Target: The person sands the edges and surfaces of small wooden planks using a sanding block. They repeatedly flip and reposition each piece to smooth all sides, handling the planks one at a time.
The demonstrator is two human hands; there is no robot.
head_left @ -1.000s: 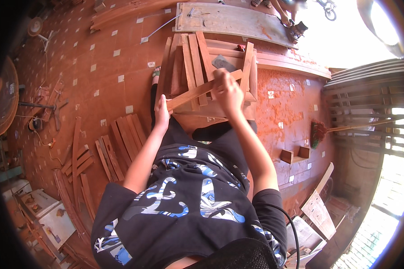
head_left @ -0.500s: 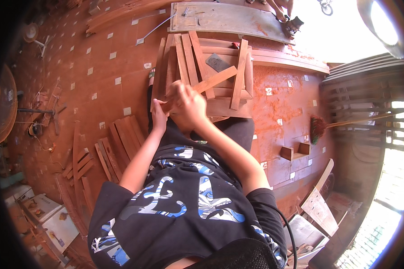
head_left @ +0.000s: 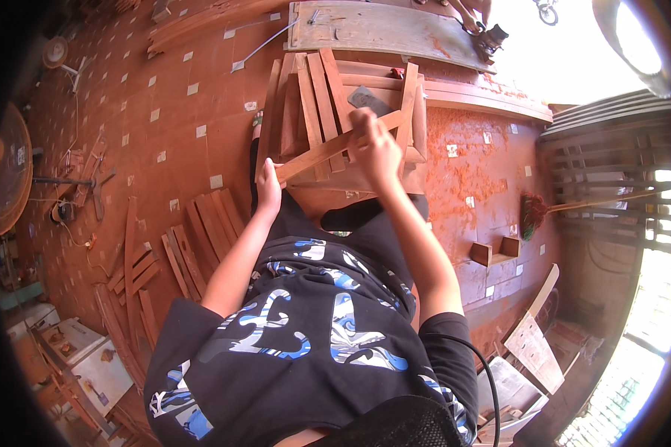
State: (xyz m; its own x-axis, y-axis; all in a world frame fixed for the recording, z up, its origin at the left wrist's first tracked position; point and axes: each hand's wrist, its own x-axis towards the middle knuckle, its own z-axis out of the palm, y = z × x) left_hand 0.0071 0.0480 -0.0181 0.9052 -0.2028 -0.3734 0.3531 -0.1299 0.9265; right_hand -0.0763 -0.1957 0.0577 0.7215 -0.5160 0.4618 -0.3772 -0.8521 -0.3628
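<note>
A reddish-brown wooden slat point(head_left: 317, 154) lies slanted across the low wooden bench point(head_left: 328, 180) in front of me. My left hand point(head_left: 270, 192) is closed round its near left end. Toward its far end, my right hand point(head_left: 376, 155) is curled over the slat, fingers bent; anything between palm and wood is hidden. Several similar slats point(head_left: 314, 104) lie side by side on the bench's left part. Another slat point(head_left: 408, 100) rests along its right side, under or against the far end of the held one. A flat grey piece point(head_left: 369, 100) lies just beyond my right hand.
Wood strips point(head_left: 215, 223) lie on the tiled floor at my left, near a round fan point(head_left: 7, 171). Rightward are a small wooden box frame point(head_left: 496, 252) and a broom point(head_left: 533, 212). Beyond the bench is a long board point(head_left: 395, 33), with another person's hand point(head_left: 471, 26) at a tool.
My right hand has slid along the slat from near my left hand toward the far right end. My left hand keeps its hold; the slat has shifted slightly right.
</note>
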